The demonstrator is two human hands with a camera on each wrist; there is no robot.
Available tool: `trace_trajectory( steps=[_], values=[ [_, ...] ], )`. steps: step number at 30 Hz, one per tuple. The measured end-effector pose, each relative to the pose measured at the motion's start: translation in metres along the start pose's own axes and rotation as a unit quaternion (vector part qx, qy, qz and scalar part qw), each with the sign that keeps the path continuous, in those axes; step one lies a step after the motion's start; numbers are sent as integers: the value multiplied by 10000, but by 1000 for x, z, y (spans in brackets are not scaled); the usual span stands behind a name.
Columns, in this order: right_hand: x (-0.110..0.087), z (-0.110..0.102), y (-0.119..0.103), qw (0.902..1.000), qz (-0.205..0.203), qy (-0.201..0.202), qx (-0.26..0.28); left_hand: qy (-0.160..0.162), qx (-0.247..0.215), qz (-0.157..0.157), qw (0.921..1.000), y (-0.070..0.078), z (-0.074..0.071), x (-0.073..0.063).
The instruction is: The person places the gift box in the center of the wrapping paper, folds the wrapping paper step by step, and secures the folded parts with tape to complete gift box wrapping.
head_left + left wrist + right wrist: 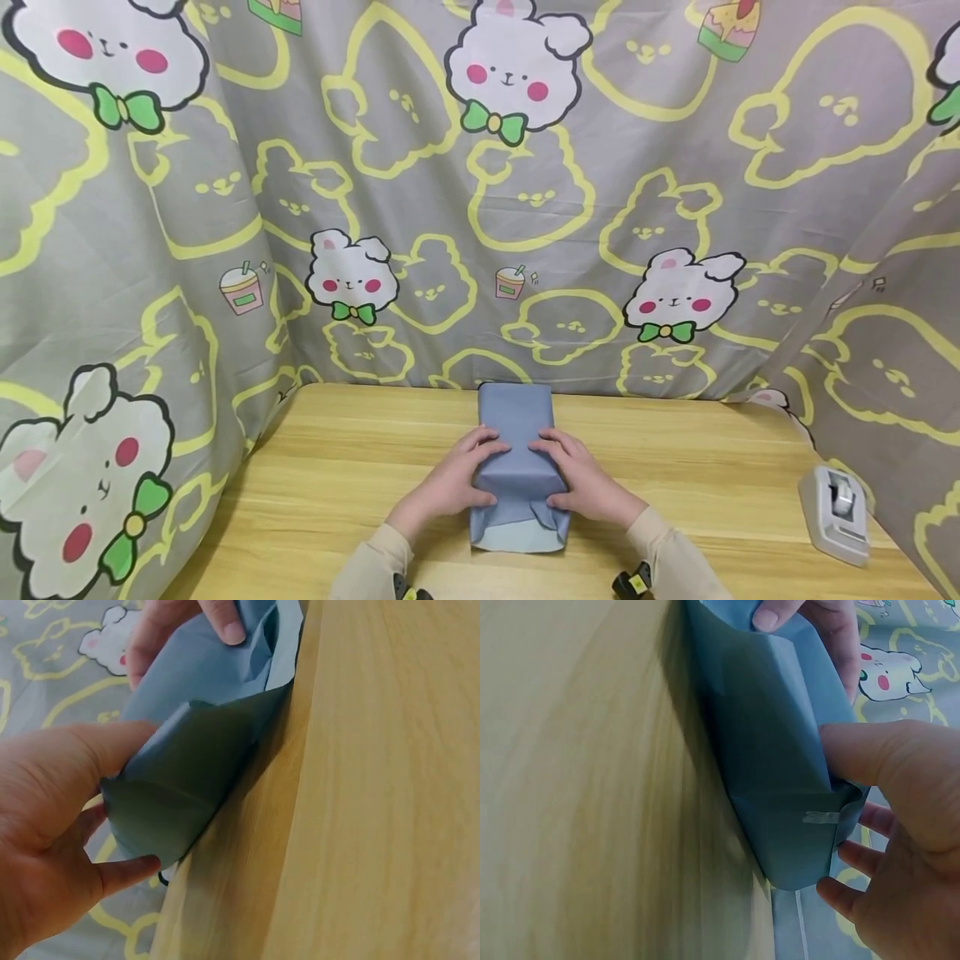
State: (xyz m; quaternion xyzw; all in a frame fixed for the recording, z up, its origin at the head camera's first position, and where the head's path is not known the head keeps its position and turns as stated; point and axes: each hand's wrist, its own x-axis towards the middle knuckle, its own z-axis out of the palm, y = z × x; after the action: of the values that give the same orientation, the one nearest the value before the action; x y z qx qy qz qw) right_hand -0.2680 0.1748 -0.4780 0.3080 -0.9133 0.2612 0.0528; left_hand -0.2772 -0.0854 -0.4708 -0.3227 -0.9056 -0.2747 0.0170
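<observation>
A box-shaped package wrapped in blue paper lies lengthwise on the wooden table. At its near end the paper flap sticks out loose, showing a paler inner side. My left hand grips the package from the left, thumb by the near end and fingers over the top edge. From the right, my right hand holds it the same way, its thumb at the folded near corner. A short strip of clear tape shows on the paper in the right wrist view.
A white tape dispenser stands at the table's right side. Grey patterned cloth hangs behind the table and along both sides. The package's far end reaches the table's back edge.
</observation>
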Motion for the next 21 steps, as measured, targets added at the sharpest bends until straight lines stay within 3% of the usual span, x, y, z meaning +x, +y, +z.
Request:
trace_trajectory(
  steps=[8,16,21],
  values=[
    [-1,1,-3,9992,-48,96,-392,164,771,73,9969,5,3,1],
    [2,1,-10,9981,180,367,-453,277,834,-272,9958,13,6,3],
    [10,1,-21,9933,289,691,-883,473,1505,-335,9869,25,7,9]
  ],
)
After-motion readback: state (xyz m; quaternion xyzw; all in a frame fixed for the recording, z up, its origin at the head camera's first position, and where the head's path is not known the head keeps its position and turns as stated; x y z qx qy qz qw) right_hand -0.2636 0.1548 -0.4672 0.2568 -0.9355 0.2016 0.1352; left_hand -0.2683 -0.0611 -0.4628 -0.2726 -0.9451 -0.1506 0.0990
